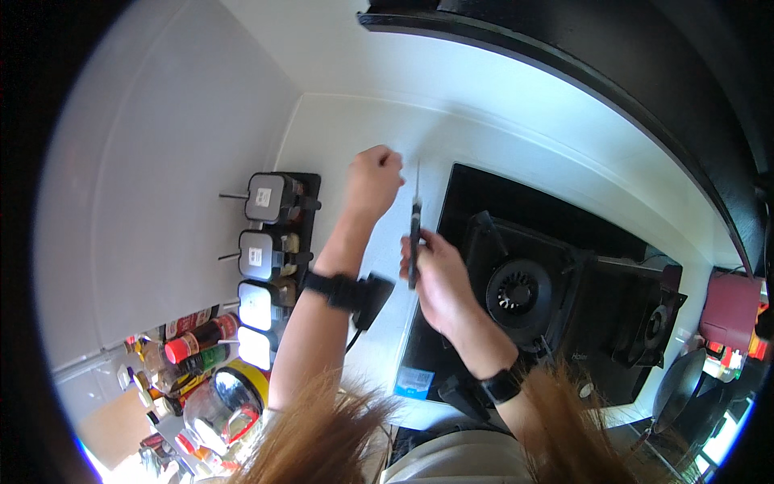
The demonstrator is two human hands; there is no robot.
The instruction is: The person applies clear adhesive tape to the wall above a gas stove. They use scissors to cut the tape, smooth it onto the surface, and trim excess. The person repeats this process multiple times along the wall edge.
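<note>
My left hand (376,175) is curled into a fist above the pale countertop (387,242), left of the gas hob. I see nothing sticking out of it, and the inside of the fist is hidden. My right hand (438,272) grips the black handle of a slim tool with a thin metal blade (415,236), perhaps a knife seen nearly edge-on. The blade points away from me and ends just right of my left fist, apart from it. Below my right forearm is the black glass gas hob (459,187).
Lidded seasoning boxes (272,196) with spoon handles stand in a black rack at left. Bottles (199,339) and a glass jar with a yellow rim (202,405) are nearer me. A black range hood (544,54) overhangs at upper right. A dark pan (677,387) is at far right.
</note>
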